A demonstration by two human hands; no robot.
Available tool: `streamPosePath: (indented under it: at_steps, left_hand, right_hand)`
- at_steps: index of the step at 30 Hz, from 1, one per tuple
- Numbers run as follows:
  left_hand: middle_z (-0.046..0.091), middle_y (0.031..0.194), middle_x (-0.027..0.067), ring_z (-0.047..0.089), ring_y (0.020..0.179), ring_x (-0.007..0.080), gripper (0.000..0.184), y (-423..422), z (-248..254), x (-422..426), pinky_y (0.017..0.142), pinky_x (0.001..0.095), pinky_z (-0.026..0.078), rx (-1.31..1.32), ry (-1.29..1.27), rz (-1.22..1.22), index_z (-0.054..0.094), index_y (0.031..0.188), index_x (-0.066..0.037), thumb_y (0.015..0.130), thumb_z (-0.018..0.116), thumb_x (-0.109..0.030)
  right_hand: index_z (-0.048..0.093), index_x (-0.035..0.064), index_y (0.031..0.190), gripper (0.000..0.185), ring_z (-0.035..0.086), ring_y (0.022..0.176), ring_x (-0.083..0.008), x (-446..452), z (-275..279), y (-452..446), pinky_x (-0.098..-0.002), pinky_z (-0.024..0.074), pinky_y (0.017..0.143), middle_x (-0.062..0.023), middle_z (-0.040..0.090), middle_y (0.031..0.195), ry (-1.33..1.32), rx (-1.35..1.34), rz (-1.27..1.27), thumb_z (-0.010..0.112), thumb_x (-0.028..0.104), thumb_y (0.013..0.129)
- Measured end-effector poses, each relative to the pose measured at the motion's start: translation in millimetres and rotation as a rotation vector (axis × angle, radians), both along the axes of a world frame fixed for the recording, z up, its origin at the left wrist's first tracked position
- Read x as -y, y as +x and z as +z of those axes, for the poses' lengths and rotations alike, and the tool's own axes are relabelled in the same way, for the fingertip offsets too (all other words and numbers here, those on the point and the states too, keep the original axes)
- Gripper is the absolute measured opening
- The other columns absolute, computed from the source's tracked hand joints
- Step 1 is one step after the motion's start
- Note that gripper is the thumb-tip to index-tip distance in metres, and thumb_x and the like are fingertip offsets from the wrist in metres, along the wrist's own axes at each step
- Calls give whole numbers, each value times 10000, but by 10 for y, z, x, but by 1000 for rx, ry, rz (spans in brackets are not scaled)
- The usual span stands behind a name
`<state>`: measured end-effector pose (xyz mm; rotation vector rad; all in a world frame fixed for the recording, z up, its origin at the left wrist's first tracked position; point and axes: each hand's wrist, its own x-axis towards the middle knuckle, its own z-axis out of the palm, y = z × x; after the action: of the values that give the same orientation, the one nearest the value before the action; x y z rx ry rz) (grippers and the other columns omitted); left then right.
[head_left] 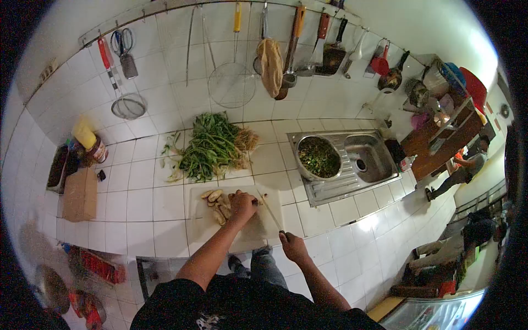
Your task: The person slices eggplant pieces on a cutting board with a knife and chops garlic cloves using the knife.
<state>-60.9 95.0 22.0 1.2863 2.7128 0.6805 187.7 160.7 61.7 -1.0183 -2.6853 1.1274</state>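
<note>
A white cutting board (195, 234) lies on the tiled counter in front of me. On its left part sit several pale brown root pieces (215, 204). My left hand (243, 206) is closed over the board, just right of these pieces, with its fingertips on a small dark item too small to name. My right hand (294, 246) is wrapped round the handle of a knife (270, 212), whose blade points up and left over the board's right side. A small bit lies by the blade tip.
Behind the board lies a heap of leafy greens (206, 147). A metal bowl of chopped greens (319, 158) stands on the drainboard beside the sink (367, 159). At left is a cardboard box (80, 195). Utensils hang above. Another person (467, 165) is at far right.
</note>
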Motion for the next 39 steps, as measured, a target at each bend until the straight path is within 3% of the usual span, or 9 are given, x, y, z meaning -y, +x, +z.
streamPosePath:
  at_steps: [4, 10, 13, 14, 15, 18, 27, 32, 39]
  left_hand:
    - [700, 797, 37, 576, 946, 262, 140, -62, -102, -111, 782, 484, 371, -21, 69, -35, 771, 809, -165, 722, 711, -256]
    - [708, 810, 39, 595, 954, 294, 139, -272, -177, 62, 882, 478, 419, 330, 125, 62, 767, 790, -168, 745, 749, -299]
    - [709, 839, 20, 588, 979, 278, 169, -266, -98, 107, 889, 494, 418, 280, 276, 150, 762, 792, -183, 750, 763, -347]
    - [691, 977, 32, 566, 1030, 279, 368, -290, -78, 110, 896, 507, 406, 256, 254, 118, 741, 943, -204, 689, 800, -464]
    - [691, 977, 32, 566, 1030, 279, 368, -227, 73, 99, 896, 507, 406, 256, 255, 119, 741, 943, -204, 689, 800, -464]
    - [519, 1208, 98, 457, 1155, 298, 869, 51, 498, 21, 908, 516, 367, 137, 16, 109, 583, 1238, -234, 504, 846, -614]
    - [475, 1143, 73, 404, 1161, 291, 734, -230, 227, -277, 911, 515, 356, 109, 15, 151, 634, 1105, -206, 505, 870, -555]
    - [499, 1153, 90, 409, 1200, 322, 482, -445, 175, -190, 930, 535, 351, 104, 80, 272, 654, 1043, -210, 675, 814, -476]
    - [540, 1143, 95, 447, 1160, 335, 428, -575, 120, 224, 904, 560, 375, 34, 200, 297, 641, 1024, -205, 705, 800, -441]
  right_hand:
    - [595, -7, 891, 469, 604, 823, -492, -24, 100, 78, -529, 473, 676, -282, 624, 790, -40, 7, -89, 475, 437, 982]
    - [614, 32, 901, 448, 632, 779, -458, -3, 215, 139, -534, 497, 677, -239, 654, 782, 64, 194, -72, 517, 468, 947]
    - [629, 60, 920, 438, 649, 763, -431, 20, 231, 163, -528, 513, 684, -204, 675, 791, 106, 234, -61, 544, 490, 922]
    - [639, 79, 936, 415, 656, 757, -414, 23, 245, 171, -515, 520, 677, -183, 683, 797, 125, 229, -56, 571, 486, 906]
    - [639, 79, 936, 415, 656, 757, -414, 30, 293, 159, -515, 520, 677, -183, 683, 797, 126, 229, -55, 571, 486, 906]
    - [646, 87, 942, 402, 663, 764, -400, 47, 364, 146, -508, 523, 675, -173, 688, 803, 155, 237, -45, 583, 482, 898]
    - [664, 135, 988, 371, 672, 793, -374, 5, 248, 279, -490, 528, 686, -142, 700, 823, 174, 300, -106, 590, 486, 893]
    - [668, 115, 1004, 414, 666, 836, -380, 33, 312, 276, -490, 524, 734, -159, 698, 857, 81, 298, -60, 539, 500, 923]
    - [657, 65, 968, 477, 644, 868, -432, -33, 55, 60, -512, 507, 759, -225, 677, 866, 26, 331, 71, 482, 507, 951]
